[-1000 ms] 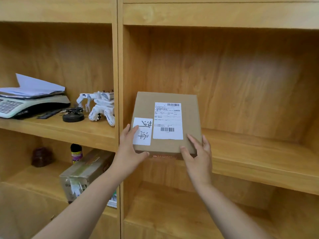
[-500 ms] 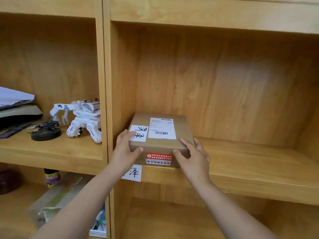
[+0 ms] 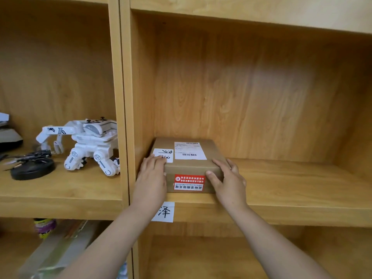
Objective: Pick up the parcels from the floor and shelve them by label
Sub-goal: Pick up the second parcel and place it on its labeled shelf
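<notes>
Two bare forearms reach up from the bottom of the view toward a wooden shelf (image 3: 281, 200). On the shelf's front edge, between the arms, a white paper tag (image 3: 164, 212) carries one handwritten black character. Just above it, the left hand (image 3: 151, 178) and the right hand (image 3: 228, 181) grip the near corners of a flat brown parcel (image 3: 189, 168), one hand on each side, fingers laid over its top and thumbs on its front face. The parcel lies flat on the shelf board in the left part of the right compartment, close to the upright divider, its front face near the shelf's edge. A red and white sticker (image 3: 188, 182) sits on that front face between the two thumbs. On top, a small white handwritten label (image 3: 164, 154) lies partly under the left fingers, and a printed shipping label (image 3: 189, 151) with barcodes lies beside it. Behind the parcel stands the compartment's wooden back wall. In the compartment to the left, a white toy robot (image 3: 84, 144) stands beside a round black base (image 3: 32, 168) with small dark parts on it.
</notes>
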`<act>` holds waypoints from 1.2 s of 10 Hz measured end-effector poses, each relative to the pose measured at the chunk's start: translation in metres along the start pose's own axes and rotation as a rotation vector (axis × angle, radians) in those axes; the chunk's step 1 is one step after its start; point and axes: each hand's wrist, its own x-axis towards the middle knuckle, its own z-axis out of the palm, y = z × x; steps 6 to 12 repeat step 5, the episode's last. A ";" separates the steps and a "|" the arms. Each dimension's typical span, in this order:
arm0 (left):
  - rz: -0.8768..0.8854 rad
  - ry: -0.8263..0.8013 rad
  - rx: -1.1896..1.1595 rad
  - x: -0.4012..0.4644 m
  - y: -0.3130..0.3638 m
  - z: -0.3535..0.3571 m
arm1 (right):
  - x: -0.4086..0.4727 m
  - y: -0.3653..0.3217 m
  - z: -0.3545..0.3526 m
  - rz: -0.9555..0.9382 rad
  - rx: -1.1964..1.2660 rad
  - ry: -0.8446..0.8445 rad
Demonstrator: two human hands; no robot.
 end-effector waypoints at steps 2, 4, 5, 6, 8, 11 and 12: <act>0.020 -0.006 0.014 0.003 -0.006 0.006 | 0.000 -0.005 0.001 0.053 -0.019 -0.023; -0.035 0.062 -0.076 -0.013 0.008 -0.007 | -0.025 -0.008 -0.022 0.105 -0.044 -0.083; -0.087 0.086 -0.058 -0.033 0.029 -0.014 | -0.049 0.001 -0.042 0.103 -0.105 -0.083; -0.087 0.086 -0.058 -0.033 0.029 -0.014 | -0.049 0.001 -0.042 0.103 -0.105 -0.083; -0.087 0.086 -0.058 -0.033 0.029 -0.014 | -0.049 0.001 -0.042 0.103 -0.105 -0.083; -0.087 0.086 -0.058 -0.033 0.029 -0.014 | -0.049 0.001 -0.042 0.103 -0.105 -0.083; -0.087 0.086 -0.058 -0.033 0.029 -0.014 | -0.049 0.001 -0.042 0.103 -0.105 -0.083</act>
